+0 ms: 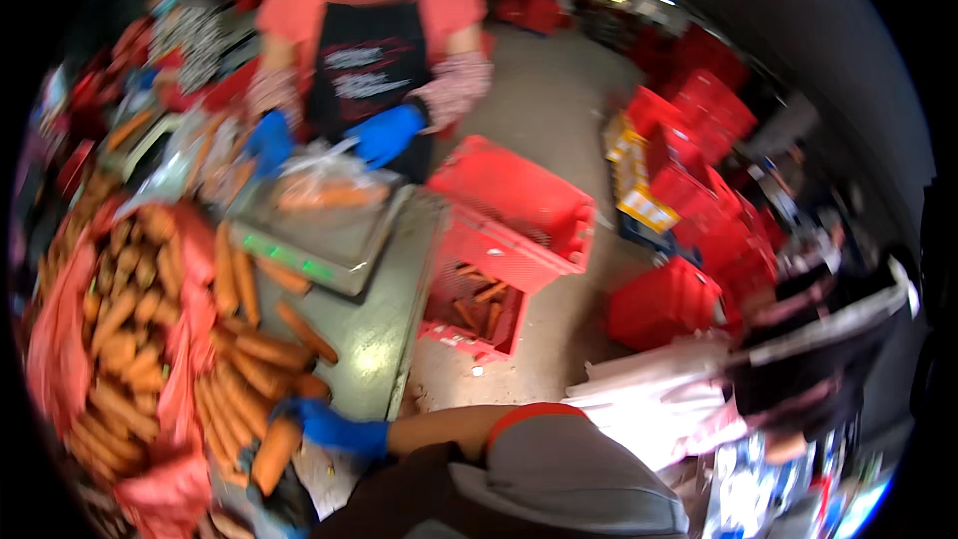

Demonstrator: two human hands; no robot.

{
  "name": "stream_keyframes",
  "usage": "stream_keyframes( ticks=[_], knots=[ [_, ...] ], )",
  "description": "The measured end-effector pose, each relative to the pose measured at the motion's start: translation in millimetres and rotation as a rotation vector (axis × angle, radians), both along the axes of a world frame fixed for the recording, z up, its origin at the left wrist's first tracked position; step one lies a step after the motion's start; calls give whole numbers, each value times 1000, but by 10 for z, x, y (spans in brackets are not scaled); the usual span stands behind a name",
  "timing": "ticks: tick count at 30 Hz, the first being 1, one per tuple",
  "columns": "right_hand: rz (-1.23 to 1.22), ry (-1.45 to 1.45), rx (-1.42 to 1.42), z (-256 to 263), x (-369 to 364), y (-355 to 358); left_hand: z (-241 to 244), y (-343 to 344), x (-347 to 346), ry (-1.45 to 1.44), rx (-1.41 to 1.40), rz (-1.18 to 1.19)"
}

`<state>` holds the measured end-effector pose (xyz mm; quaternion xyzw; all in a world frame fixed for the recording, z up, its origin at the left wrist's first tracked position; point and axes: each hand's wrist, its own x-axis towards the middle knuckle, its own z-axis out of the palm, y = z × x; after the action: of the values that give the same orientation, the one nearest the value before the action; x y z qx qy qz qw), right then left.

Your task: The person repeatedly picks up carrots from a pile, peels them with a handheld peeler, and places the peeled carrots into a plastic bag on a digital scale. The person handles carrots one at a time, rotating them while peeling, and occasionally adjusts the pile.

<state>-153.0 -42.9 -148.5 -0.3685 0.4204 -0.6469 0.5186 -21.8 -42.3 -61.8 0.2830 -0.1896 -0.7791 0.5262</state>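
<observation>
My right hand (333, 428), in a blue glove, closes around the upper end of a thick carrot (276, 457). Below it, my left hand (283, 500), in a darker, partly shadowed glove, wraps the lower part of the same carrot; its wrist is cut off by the picture's lower rim. Just beyond both hands lies a heap of loose carrots (243, 382) on the metal table (374, 344). Left of the heap, a pink-red plastic sack (191, 262) stands open and full of carrots.
A digital scale (344, 228) carries a clear bag of carrots (333, 195). Across the table, a person in a black apron (367, 67) touches bags with blue-gloved hands. Red crates (516, 209) stand by the table's right edge, one holding carrots; stacked red crates (700, 195) lie farther right.
</observation>
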Motion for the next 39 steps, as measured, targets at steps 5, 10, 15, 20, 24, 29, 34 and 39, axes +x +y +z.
stream_keyframes(
  ticks=[5,10,15,20,24,29,34,39],
  knots=[
    [79,-118,192,1319,-511,391,184,174,11,390,51,-50],
    [366,248,333,1563,-489,552,292,277,102,401,195,-58],
    [397,-106,549,1335,-641,626,107,239,186,384,195,-13],
    [-31,-226,512,752,-1205,443,25,-18,462,196,267,130],
    [-99,337,369,348,-1456,165,-103,-160,598,183,281,138],
    [-216,521,329,12,-1409,129,-251,-443,661,134,233,176],
    [-192,608,446,-115,-1507,177,-196,-1215,707,-280,8,127],
    [-180,542,412,-273,-1632,185,-628,-2373,638,-1533,-748,351]
  ],
)
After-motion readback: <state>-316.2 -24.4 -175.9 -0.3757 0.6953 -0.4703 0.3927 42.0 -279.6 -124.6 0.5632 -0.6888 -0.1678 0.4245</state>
